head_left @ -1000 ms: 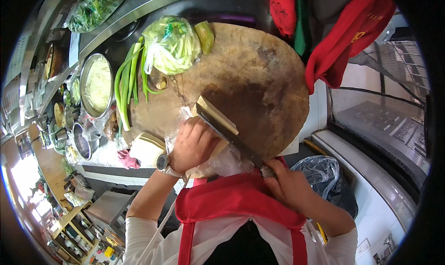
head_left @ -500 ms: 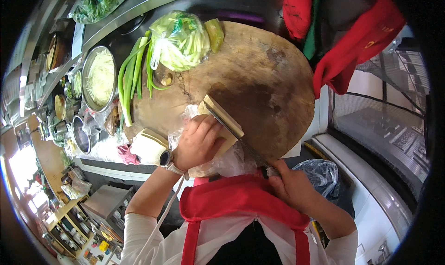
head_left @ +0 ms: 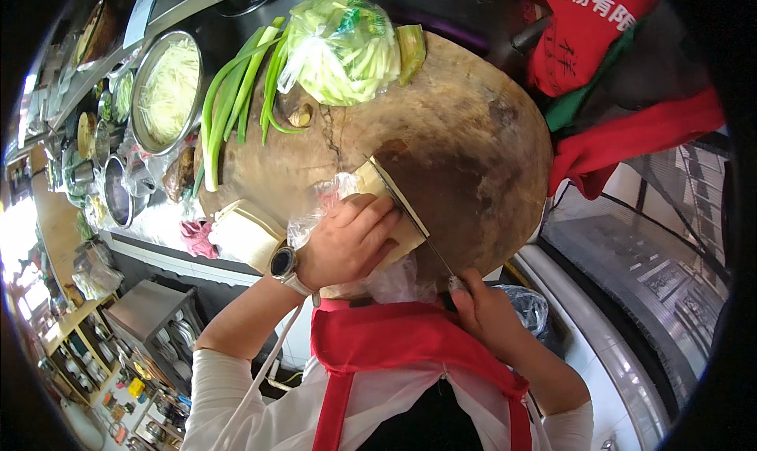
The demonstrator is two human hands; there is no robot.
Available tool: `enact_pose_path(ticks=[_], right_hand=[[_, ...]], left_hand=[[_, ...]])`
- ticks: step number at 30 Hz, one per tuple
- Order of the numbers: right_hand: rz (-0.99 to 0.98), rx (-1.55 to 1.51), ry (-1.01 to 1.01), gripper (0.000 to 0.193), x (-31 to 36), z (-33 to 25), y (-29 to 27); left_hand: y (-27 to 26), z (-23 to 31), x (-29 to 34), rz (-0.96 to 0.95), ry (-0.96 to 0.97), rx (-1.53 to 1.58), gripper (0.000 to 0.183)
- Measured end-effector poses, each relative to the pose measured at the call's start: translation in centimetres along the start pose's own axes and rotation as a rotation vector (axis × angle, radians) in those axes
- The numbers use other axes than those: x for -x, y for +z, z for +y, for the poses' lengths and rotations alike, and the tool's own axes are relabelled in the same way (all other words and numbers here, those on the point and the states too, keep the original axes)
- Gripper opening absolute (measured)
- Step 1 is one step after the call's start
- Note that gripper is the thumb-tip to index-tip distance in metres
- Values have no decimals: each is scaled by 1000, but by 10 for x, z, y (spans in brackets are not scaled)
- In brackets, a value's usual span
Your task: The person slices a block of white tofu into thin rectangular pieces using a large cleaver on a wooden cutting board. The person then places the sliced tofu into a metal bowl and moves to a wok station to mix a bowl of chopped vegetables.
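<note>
My left hand, fingers bent together, presses down on a stack of pale yellowish sheets that look like tofu skin. The stack lies on a large round wooden chopping board, near its front edge. In my right hand is the handle of a knife. Its blade runs along the right side of the stack, close to my left fingertips, and is seen almost edge-on. Crumpled clear plastic sits under and beside the stack. Another pale folded stack rests at the board's left edge.
On the board's far side are a bag of shredded green vegetable, green onions and a small ginger piece. A metal bowl of pale shreds stands left. Red cloth hangs far right; a pink rag lies left.
The whole view has shifted, with the board and vegetables appearing higher and further right. Both hands keep their holds, and the knife stays against the right side of the stack.
</note>
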State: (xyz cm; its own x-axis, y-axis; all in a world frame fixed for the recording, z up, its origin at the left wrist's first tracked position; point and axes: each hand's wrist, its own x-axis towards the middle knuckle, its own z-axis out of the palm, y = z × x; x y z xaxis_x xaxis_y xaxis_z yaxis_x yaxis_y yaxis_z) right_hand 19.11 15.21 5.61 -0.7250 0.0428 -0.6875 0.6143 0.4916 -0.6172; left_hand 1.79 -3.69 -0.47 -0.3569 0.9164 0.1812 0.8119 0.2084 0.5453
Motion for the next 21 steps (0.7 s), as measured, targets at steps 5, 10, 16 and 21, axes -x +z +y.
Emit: enact_pose_path(ticks=[5, 10, 16, 21], right_hand=[[31, 41, 36, 33, -15, -2, 11], [87, 50, 56, 34, -33, 7, 34], [180, -104, -127, 34, -33, 23, 26], [111, -334, -114, 51, 19, 14, -14]], left_hand=[[0, 1, 0, 35, 12, 17, 48], [-1, 1, -2, 38, 41, 23, 48], [-2, 6, 0, 39, 24, 13, 48], [-31, 34, -3, 285, -213, 262, 45]])
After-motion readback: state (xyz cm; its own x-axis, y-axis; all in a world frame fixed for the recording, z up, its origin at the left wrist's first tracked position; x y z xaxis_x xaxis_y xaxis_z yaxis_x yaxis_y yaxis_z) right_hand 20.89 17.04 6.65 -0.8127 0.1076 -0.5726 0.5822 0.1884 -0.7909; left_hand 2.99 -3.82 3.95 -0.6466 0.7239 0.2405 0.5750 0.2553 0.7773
